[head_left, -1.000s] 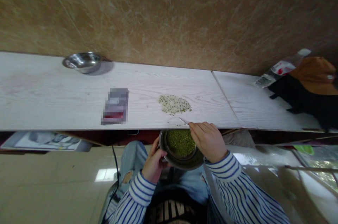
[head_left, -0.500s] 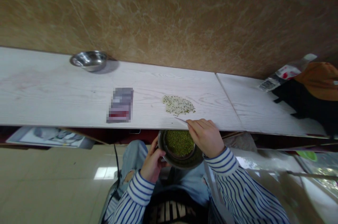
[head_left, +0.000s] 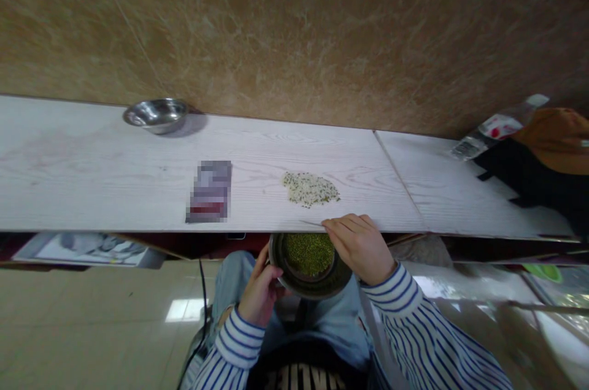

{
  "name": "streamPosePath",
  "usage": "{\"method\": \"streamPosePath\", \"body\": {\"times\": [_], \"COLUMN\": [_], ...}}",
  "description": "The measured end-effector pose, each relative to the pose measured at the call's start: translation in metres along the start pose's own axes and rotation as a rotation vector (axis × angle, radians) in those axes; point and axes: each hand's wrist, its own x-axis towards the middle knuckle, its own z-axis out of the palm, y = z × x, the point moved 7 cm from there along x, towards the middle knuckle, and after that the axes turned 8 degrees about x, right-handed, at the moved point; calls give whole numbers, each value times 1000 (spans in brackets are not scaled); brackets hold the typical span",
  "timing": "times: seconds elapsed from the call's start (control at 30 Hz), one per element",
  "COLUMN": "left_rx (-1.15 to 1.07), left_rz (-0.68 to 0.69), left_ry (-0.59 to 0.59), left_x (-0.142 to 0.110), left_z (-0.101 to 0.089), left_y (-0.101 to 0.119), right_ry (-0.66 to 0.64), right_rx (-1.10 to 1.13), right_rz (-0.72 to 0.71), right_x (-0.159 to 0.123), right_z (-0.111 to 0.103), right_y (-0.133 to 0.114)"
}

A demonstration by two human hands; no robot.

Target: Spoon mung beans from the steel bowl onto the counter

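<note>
My left hand (head_left: 263, 289) grips the left rim of a metal bowl (head_left: 317, 290) below the table's front edge, thumb on the rim. Small green beans (head_left: 309, 253), which look like mung beans, lie inside it. My right hand (head_left: 361, 247) is closed at the table edge, over the bowl's right side. It pinches a thin flat strip (head_left: 311, 222), seen nearly edge-on; I cannot make out its kind. Just beyond, white grains mixed with green beans (head_left: 310, 189) lie spread on the white tabletop (head_left: 257, 194).
An empty steel bowl (head_left: 156, 115) stands at the back left by the wall. A blurred-out flat item (head_left: 210, 192) lies left of the grains. At the right are a plastic bottle (head_left: 501, 126) and a black and brown cloth item (head_left: 543, 157). An open drawer (head_left: 92, 249) shows below left.
My right hand has drawn the thin strip a little closer to the table's front edge. My left hand still holds the bowl beneath. The view has tipped slightly upward.
</note>
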Motion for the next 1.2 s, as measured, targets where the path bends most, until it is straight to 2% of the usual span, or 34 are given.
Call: {"method": "streamPosePath", "body": {"times": [0.37,0.57,0.8,0.9,1.2], "left_rx": [-15,-21,-8,4,-3], "left_rz": [7,8,-5,-5,-23], "left_ry": [78,85,86,77,50], "left_x": [6,8,9,8,3], "left_z": [-7,-8,-9,-8,-5], "left_y": [-2,0,-4,-4,-3], "right_ry": [-94,-105,8,42,-26], "right_rx": [-83,-123,-122,-123,-80], "right_rz": [57,68,51,75,33], "right_x": [49,64,59,55,40], "right_z": [16,16,1,0,8], "right_y": [40,51,60,67,57]}}
